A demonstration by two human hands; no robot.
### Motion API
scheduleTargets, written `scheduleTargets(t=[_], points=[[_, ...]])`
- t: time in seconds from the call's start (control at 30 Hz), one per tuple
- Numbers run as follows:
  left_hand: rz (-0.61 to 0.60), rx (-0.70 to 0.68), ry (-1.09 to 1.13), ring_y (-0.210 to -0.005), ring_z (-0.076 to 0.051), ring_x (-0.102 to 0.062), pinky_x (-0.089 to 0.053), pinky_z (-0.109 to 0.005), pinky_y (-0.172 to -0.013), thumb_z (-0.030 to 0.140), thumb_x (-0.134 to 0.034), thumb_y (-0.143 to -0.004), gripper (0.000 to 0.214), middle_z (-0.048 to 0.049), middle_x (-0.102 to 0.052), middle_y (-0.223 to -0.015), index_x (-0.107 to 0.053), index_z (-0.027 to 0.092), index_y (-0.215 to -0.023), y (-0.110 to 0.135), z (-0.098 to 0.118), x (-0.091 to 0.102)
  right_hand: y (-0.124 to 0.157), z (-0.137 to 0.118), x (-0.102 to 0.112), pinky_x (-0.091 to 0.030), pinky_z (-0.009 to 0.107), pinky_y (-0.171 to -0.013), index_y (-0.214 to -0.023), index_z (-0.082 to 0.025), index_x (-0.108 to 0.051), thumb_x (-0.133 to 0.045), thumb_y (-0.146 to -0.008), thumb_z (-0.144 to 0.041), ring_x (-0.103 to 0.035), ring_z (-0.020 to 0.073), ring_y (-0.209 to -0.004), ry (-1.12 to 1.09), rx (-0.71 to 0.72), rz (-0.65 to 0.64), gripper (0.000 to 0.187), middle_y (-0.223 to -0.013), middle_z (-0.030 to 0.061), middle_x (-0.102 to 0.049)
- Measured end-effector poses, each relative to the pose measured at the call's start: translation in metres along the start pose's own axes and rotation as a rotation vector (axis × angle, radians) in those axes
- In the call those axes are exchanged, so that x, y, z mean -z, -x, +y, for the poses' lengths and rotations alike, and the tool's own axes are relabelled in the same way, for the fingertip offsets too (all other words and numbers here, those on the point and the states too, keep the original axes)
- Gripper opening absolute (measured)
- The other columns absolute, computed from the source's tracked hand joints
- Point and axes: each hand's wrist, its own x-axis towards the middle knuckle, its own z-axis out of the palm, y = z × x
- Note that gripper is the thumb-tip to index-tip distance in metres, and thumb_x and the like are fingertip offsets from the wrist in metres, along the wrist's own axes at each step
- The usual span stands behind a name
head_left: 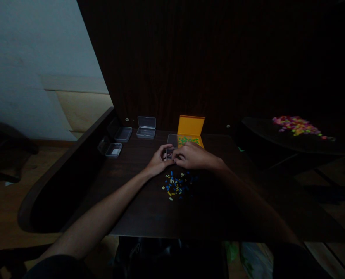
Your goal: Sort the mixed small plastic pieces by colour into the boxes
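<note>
My left hand [158,161] curls its fingers and thumb around the near left side of a small clear plastic box [172,138], whose lid stands open. A few small pinkish pieces show dimly inside. My right hand [192,155] reaches over the right side of that box, fingers bent together in a pinch; what they hold, if anything, is too small and dark to see. Just in front of both hands lies a loose pile of tiny blue, yellow and pale toy bricks [176,186]. Behind my right hand stands an open yellow box [191,124] with green pieces in it.
Toward the back left of the dark table [143,217] stand an open clear box [146,133], another clear tray [123,134] and a small case [113,150] with something white inside. A raised side panel [64,174] bounds the left. Colourful small items [297,126] lie on a surface at right.
</note>
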Motion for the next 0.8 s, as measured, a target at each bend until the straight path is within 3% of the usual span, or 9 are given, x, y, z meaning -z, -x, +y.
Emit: scheduleTargets(t=[0.13, 0.23, 0.37, 0.63, 0.8], points=[[0.045, -0.013, 0.018, -0.104, -0.021, -0.062, -0.047, -0.036, -0.096, 0.019, -0.082, -0.058, 0.064, -0.0107, -0.058, -0.123, -0.052, 0.017, -0.115, -0.002, -0.003, 0.002, 0.004, -0.014, -0.004, -0.032, 0.026, -0.059, -0.078, -0.019, -0.072, -0.057, -0.077, -0.019, -0.055, 0.014, -0.067, 0.055, 0.078, -0.245, 0.015, -0.075, 0.0036, -0.068], [0.04, -0.011, 0.015, -0.108, -0.022, -0.06, -0.045, -0.036, -0.099, 0.018, -0.08, -0.06, 0.062, -0.0107, -0.056, -0.125, -0.053, 0.017, -0.115, -0.002, -0.004, 0.003, 0.002, -0.014, -0.013, -0.035, 0.026, -0.061, -0.087, -0.019, -0.072, -0.056, -0.078, -0.018, -0.058, 0.0154, -0.074, 0.076, 0.102, -0.33, 0.018, -0.086, 0.0047, -0.07], [0.04, -0.006, 0.008, -0.104, -0.021, -0.062, -0.045, -0.038, -0.099, 0.016, -0.077, -0.062, 0.061, -0.0112, -0.055, -0.126, -0.052, 0.017, -0.117, -0.001, -0.003, 0.002, -0.001, -0.009, -0.02, -0.036, 0.025, -0.064, -0.093, -0.02, -0.071, -0.058, -0.077, -0.017, -0.06, 0.0165, -0.08, 0.049, 0.115, -0.315, 0.021, -0.092, 0.0054, -0.07], [0.038, -0.005, -0.005, -0.104, -0.021, -0.062, -0.046, -0.037, -0.099, 0.013, -0.075, -0.063, 0.059, -0.0115, -0.055, -0.127, -0.052, 0.016, -0.117, -0.001, -0.002, 0.002, -0.002, -0.009, -0.029, -0.034, 0.026, -0.062, -0.086, -0.02, -0.072, -0.054, -0.08, -0.016, -0.056, 0.0146, -0.072, 0.023, 0.135, -0.267, 0.02, -0.083, 0.0046, -0.069], [0.024, -0.011, -0.003, -0.105, -0.021, -0.061, -0.045, -0.037, -0.099, 0.016, -0.077, -0.063, 0.061, -0.0112, -0.057, -0.124, -0.052, 0.017, -0.117, -0.002, -0.003, 0.003, 0.0, -0.007, -0.02, -0.031, 0.024, -0.057, -0.079, -0.019, -0.071, -0.058, -0.075, -0.017, -0.05, 0.0114, -0.062, -0.066, 0.153, -0.252, 0.013, -0.071, 0.0011, -0.065]])
